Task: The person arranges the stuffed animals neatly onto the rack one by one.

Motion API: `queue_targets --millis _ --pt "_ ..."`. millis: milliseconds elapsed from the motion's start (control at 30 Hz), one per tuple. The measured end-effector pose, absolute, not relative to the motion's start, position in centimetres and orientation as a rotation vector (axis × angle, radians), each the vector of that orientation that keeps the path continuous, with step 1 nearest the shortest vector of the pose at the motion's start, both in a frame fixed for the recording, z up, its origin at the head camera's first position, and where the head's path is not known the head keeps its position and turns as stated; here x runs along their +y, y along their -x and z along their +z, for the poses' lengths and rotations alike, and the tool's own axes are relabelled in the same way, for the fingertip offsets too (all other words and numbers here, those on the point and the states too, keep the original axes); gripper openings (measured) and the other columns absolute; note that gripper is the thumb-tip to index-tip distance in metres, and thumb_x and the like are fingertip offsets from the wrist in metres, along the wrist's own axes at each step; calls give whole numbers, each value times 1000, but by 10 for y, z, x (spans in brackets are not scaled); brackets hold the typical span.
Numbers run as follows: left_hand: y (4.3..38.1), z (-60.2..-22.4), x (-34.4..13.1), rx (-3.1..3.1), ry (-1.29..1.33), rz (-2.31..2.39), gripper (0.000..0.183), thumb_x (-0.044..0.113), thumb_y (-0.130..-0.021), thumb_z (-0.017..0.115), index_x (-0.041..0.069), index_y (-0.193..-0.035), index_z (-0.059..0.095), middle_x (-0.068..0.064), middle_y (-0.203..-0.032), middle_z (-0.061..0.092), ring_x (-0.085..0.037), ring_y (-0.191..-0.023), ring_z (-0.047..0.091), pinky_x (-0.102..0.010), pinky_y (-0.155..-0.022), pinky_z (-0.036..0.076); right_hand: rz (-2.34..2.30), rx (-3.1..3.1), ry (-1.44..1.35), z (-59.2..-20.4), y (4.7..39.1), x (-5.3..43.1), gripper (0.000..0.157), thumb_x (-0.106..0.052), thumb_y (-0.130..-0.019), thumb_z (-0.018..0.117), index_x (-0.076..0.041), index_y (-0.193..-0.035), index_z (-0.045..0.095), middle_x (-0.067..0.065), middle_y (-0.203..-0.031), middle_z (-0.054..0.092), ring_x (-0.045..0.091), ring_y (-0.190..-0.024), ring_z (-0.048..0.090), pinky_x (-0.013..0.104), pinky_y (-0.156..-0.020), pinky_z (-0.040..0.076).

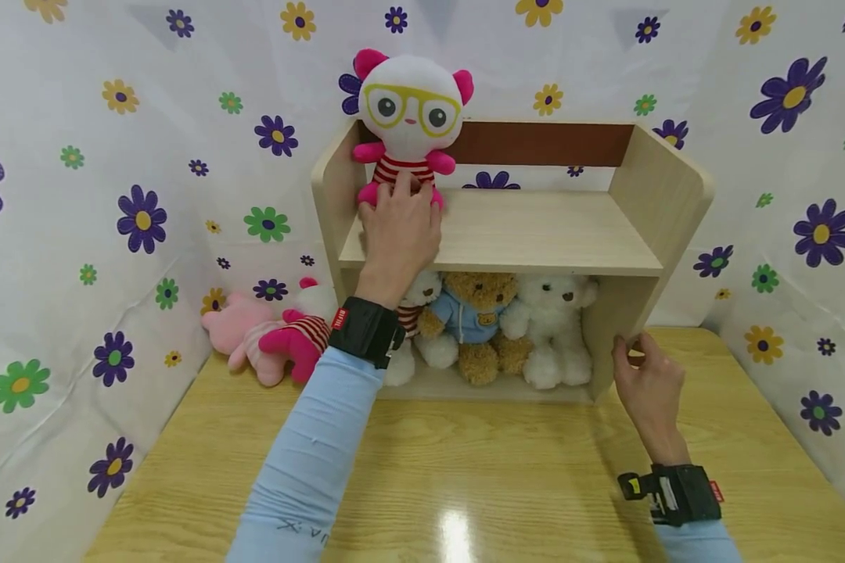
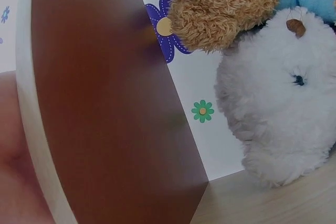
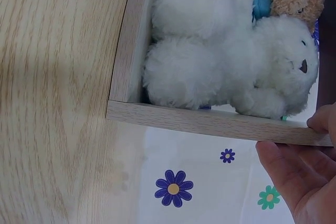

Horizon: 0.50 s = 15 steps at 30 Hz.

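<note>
On the left of the upper shelf is a white-and-pink plush doll (image 1: 411, 109) with yellow glasses and a striped red body. My left hand (image 1: 400, 231) holds it by the lower body; the fingertips lie at its striped belly and partly hide its legs. My right hand (image 1: 651, 387) pinches the front edge of the right side panel of the small wooden shelf (image 1: 637, 313). In the right wrist view, the thumb is inside the panel and the fingers (image 3: 283, 169) are outside. Only a blurred part of the left hand (image 2: 16, 166) appears in the left wrist view.
In the lower compartment sit a white plush (image 1: 556, 320), a brown bear (image 1: 479, 344) in a blue hoodie and a partly hidden striped plush (image 1: 422, 293). A pink pig plush (image 1: 242, 328) and a pink striped plush (image 1: 299, 336) lie left of the shelf on the wooden table (image 1: 479, 477).
</note>
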<state>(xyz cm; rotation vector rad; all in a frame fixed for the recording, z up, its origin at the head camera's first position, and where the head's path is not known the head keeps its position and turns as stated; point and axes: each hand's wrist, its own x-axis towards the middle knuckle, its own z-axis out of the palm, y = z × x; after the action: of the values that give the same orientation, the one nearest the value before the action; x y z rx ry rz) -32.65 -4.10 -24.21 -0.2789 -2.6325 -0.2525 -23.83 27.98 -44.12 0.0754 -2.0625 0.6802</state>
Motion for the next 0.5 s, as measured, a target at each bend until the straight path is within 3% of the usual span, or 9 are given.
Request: queue_targets --millis 233,500 --pt "330 -243 -41 -2639 272 -314 45 35 -110 36 13 -145 55 -14 -146 48 -41 -124 50 -65 -99 43 711 -2062 -72 -441 237 279 13 -2 -92 67 10 -87 66 31 -82 73 44 -61 72 -4 -64 30" --pt "327 -244 -43 -2608 283 -416 42 35 -108 43 17 -142 58 -13 -144 54 -41 -122 53 -64 -98 45 715 -2072 -80 -438 235 278 13 -1 -92 67 11 -89 67 31 -82 73 44 -60 71 -4 -65 29"
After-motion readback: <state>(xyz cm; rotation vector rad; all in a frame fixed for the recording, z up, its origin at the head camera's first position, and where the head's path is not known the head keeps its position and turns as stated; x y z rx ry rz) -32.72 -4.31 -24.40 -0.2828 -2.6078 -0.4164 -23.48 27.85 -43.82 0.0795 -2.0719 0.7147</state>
